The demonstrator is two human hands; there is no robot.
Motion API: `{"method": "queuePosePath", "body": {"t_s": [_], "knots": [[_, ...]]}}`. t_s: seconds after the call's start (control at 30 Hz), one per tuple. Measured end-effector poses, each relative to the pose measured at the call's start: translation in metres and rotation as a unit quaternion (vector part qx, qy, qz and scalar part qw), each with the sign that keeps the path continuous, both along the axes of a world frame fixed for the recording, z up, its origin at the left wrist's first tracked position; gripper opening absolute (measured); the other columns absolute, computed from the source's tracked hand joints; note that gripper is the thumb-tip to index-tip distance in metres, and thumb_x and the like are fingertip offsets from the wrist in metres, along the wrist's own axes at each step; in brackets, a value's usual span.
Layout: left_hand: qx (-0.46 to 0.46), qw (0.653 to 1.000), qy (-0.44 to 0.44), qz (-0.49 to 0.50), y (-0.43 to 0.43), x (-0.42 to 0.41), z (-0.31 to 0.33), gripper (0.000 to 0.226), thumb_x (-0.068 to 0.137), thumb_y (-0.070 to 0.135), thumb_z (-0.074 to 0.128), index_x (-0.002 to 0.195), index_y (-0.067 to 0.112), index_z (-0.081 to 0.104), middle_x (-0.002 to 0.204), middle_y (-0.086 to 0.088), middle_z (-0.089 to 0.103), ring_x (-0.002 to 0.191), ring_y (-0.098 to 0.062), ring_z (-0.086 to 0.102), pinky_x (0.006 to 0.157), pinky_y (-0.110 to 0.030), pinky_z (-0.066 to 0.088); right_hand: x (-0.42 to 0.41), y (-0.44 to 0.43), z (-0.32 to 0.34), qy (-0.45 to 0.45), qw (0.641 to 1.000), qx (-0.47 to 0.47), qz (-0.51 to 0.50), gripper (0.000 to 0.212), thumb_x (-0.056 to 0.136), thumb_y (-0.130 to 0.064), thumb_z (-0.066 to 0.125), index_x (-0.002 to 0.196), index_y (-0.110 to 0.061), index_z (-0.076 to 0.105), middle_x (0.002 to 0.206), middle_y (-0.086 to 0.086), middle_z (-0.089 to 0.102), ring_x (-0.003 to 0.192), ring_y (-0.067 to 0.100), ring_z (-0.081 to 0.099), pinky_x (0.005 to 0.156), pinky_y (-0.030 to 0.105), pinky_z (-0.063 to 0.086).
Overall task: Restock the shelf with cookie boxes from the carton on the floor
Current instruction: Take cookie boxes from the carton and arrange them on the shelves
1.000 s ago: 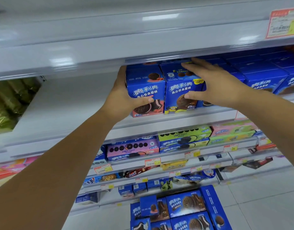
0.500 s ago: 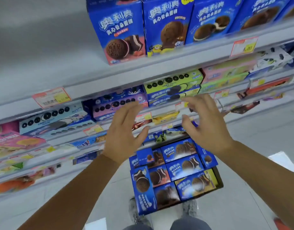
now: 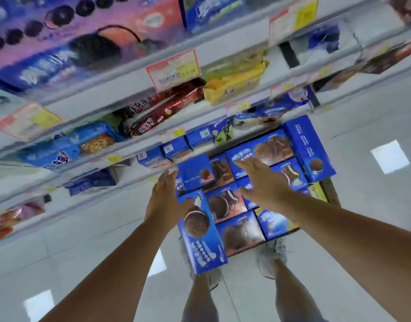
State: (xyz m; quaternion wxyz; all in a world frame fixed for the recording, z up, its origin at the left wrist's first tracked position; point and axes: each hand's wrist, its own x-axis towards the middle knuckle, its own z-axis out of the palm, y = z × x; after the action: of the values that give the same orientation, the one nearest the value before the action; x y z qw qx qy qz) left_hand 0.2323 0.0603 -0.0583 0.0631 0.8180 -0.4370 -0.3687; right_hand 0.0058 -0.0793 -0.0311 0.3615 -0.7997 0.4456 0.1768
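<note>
Shelves point(image 3: 225, 46): white tiers cross the top and left, blurred, stocked with packs and boxes.
Purple box point(image 3: 72, 31): top left, on the highest tier in view, printed with dark cookies.
Price tag point(image 3: 174, 68): red and yellow, on the rail just below that tier.
Red packs point(image 3: 167, 108): one tier down, beside a yellow pack point(image 3: 234, 82).
Left hand point(image 3: 164, 198): fingers straight and together, holding nothing. The fingertips are at the left edge of a standing box point(image 3: 193, 175); too blurred to tell whether they touch.
Cookie boxes point(image 3: 230, 205): blue, packed in the carton, most lying face up with a cookie picture. The standing box is at the far left corner. A tall box point(image 3: 201, 235) stands along the near left side and a side box point(image 3: 309, 147) along the right.
Right hand point(image 3: 262, 182): palm down, fingers spread and relaxed, above the middle boxes, gripping nothing.
Carton point(image 3: 331, 194): brown, on the floor at the foot of the shelves; only its right wall shows.
Shoes point(image 3: 271, 259): grey, at the carton's near edge.
Floor point(image 3: 362, 112): pale tiles with bright reflections.
</note>
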Motion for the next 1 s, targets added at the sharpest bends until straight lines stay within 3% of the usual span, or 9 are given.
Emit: {"method": "queuePosePath", "body": {"t_s": [0.17, 0.23, 0.3, 0.37, 0.43, 0.6, 0.77, 0.87, 1.0], "knots": [[0.012, 1.0, 0.026, -0.01, -0.017, 0.014, -0.06, 0.115, 0.075, 0.034, 0.085, 0.158, 0.019, 0.006, 0.166, -0.006, 0.003, 0.152, -0.026, 0.011, 0.119, -0.039, 0.02, 0.039, 0.005, -0.085, -0.027, 0.999, 0.025, 0.023, 0.105, 0.078, -0.028, 0.075, 0.152, -0.037, 0.002, 0.161, 0.004, 0.006, 0.144, 0.031, 0.021, 0.108, 0.047, 0.036], [0.0, 0.998, 0.063, 0.004, -0.025, 0.017, -0.071, 0.116, 0.072, 0.026, 0.088, 0.157, 0.021, 0.009, 0.164, -0.006, 0.014, 0.148, -0.026, 0.023, 0.114, -0.039, 0.032, 0.056, 0.005, -0.104, -0.057, 0.998, 0.02, 0.028, 0.116, 0.071, -0.024, 0.077, 0.15, -0.041, -0.006, 0.161, 0.001, 0.004, 0.142, 0.033, 0.026, 0.103, 0.049, 0.041], [-0.039, 0.995, 0.089, 0.038, -0.031, 0.018, -0.074, 0.107, 0.07, 0.016, 0.088, 0.154, 0.024, 0.022, 0.154, -0.004, 0.035, 0.131, -0.022, 0.045, 0.094, -0.029, 0.04, 0.069, 0.003, -0.115, -0.073, 0.997, 0.02, 0.028, 0.12, 0.07, -0.017, 0.077, 0.149, -0.042, -0.01, 0.162, -0.005, 0.001, 0.134, 0.032, 0.039, 0.087, 0.047, 0.051], [-0.074, 0.992, 0.088, 0.052, -0.035, 0.018, -0.069, 0.096, 0.07, 0.014, 0.087, 0.148, 0.024, 0.032, 0.145, -0.002, 0.044, 0.112, -0.011, 0.05, 0.085, -0.024, 0.037, 0.076, 0.0, -0.114, -0.098, 0.994, 0.038, 0.007, 0.118, 0.072, -0.009, 0.078, 0.15, -0.042, -0.005, 0.161, -0.007, 0.007, 0.117, 0.031, 0.054, 0.072, 0.044, 0.055], [-0.091, 0.991, 0.087, 0.051, -0.035, 0.018, -0.059, 0.093, 0.07, 0.018, 0.087, 0.146, 0.026, 0.035, 0.142, 0.001, 0.045, 0.107, -0.006, 0.047, 0.084, -0.023, 0.038, 0.078, -0.004, -0.102, -0.14, 0.987, 0.061, -0.045, 0.107, 0.072, -0.007, 0.079, 0.147, -0.042, 0.011, 0.154, -0.005, 0.027, 0.108, 0.026, 0.06, 0.072, 0.045, 0.057], [-0.114, 0.974, 0.18, 0.079, -0.029, 0.024, 0.006, 0.106, 0.06, 0.037, 0.088, 0.149, 0.036, 0.03, 0.146, 0.008, 0.045, 0.13, -0.007, 0.046, 0.106, -0.032, 0.041, 0.069, -0.017, -0.001, -0.192, 0.974, 0.081, -0.085, 0.092, 0.074, -0.009, 0.079, 0.144, -0.035, 0.025, 0.126, -0.015, 0.047, 0.096, -0.001, 0.059, 0.08, 0.021, 0.051], [-0.137, 0.943, 0.284, 0.11, -0.021, 0.023, 0.129, 0.11, 0.061, 0.032, 0.094, 0.15, 0.032, 0.03, 0.144, 0.015, 0.049, 0.131, 0.005, 0.044, 0.104, -0.021, 0.042, 0.061, -0.019, 0.134, -0.235, 0.961, 0.126, -0.079, 0.09, 0.073, -0.012, 0.082, 0.141, -0.04, 0.029, 0.137, -0.02, 0.041, 0.113, 0.005, 0.056, 0.082, 0.036, 0.055], [-0.181, 0.931, 0.296, 0.116, -0.014, 0.019, 0.213, 0.101, 0.066, 0.02, 0.091, 0.148, 0.03, 0.034, 0.131, 0.023, 0.056, 0.12, 0.01, 0.053, 0.087, -0.009, 0.047, 0.063, -0.013, 0.216, -0.28, 0.946, 0.144, -0.079, 0.092, 0.077, -0.009, 0.079, 0.146, -0.039, 0.026, 0.138, -0.02, 0.038, 0.115, -0.006, 0.049, 0.073, 0.019, 0.054], [-0.261, 0.923, 0.254, 0.125, 0.005, 0.026, 0.314, 0.096, 0.056, 0.043, 0.09, 0.139, 0.041, 0.042, 0.121, 0.024, 0.064, 0.114, 0.004, 0.06, 0.093, -0.026, 0.052, 0.068, 0.001, 0.314, -0.344, 0.923, 0.158, -0.074, 0.101, 0.069, -0.034, 0.081, 0.145, -0.053, 0.017, 0.136, -0.034, 0.038, 0.126, -0.007, 0.044, 0.087, 0.026, 0.051]]}}
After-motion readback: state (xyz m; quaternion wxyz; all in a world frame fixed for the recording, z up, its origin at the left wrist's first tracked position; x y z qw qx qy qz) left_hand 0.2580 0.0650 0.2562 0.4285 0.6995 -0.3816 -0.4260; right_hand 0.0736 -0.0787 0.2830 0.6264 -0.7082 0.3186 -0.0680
